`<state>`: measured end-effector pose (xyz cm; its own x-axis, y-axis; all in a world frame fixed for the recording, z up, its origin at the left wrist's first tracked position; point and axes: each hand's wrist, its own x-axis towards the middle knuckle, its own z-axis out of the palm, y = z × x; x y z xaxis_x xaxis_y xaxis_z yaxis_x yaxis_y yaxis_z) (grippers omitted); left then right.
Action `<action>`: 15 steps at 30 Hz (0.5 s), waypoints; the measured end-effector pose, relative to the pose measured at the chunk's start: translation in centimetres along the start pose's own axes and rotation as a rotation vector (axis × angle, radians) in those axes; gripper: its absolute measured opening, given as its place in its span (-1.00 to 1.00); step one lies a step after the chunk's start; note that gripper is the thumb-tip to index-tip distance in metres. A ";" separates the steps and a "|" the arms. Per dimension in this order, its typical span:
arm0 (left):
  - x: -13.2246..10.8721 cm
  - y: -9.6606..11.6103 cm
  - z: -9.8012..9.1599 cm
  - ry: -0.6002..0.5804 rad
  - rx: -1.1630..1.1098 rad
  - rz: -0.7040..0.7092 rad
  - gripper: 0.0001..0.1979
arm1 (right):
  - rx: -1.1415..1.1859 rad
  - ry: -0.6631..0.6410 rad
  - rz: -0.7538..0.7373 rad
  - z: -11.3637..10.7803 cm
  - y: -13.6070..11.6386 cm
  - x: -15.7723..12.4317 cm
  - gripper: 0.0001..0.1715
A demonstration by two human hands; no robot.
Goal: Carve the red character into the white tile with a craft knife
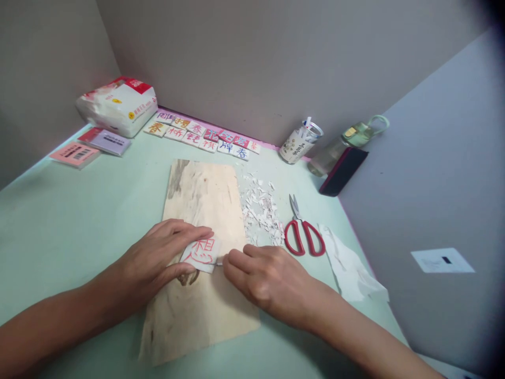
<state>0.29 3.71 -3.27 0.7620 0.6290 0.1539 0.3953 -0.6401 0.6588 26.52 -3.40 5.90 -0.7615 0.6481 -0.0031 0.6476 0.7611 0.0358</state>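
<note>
A small white card with a red Chinese character lies on a pale wooden board on the light green table. My left hand rests flat over the card's left side, fingers stretched out and pressing it down. My right hand is closed in a pinch on a thin metal tool whose tip touches the card's right edge. Most of the tool is hidden inside the fingers.
White paper scraps lie right of the board, beside red-handled scissors and crumpled white paper. Along the back wall: a row of character cards, a tissue pack, a cup, a bottle, a dark phone.
</note>
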 end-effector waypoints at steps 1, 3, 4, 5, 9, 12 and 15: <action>0.0 0.0 0.0 -0.011 -0.003 0.002 -0.52 | -0.001 0.008 -0.001 0.0 0.0 0.0 -0.78; 0.0 0.1 0.0 0.009 -0.016 -0.006 -0.54 | -0.004 0.033 -0.001 -0.1 -0.3 0.0 -0.78; 0.0 0.2 0.1 0.033 -0.022 -0.013 -0.56 | -0.012 0.047 -0.001 -0.1 -0.5 0.0 -0.78; 0.0 0.4 0.1 0.053 -0.026 -0.017 -0.57 | -0.025 0.061 -0.002 0.0 -0.8 -0.1 -0.78; 0.0 0.8 0.3 0.070 -0.028 -0.025 -0.57 | -0.103 0.093 0.011 0.2 -2.3 -0.4 -0.81; 0.0 0.9 0.3 0.066 -0.045 -0.029 -0.57 | -0.154 0.128 0.017 0.4 -2.8 -0.6 -0.83; 0.0 0.7 0.2 0.068 -0.049 -0.030 -0.58 | -0.168 0.174 0.012 0.7 -2.7 -0.8 -0.79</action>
<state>0.68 3.21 -2.99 0.7132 0.6768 0.1821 0.3906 -0.5996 0.6985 25.42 -5.99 5.10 -0.7561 0.6318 0.1705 0.6544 0.7291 0.2006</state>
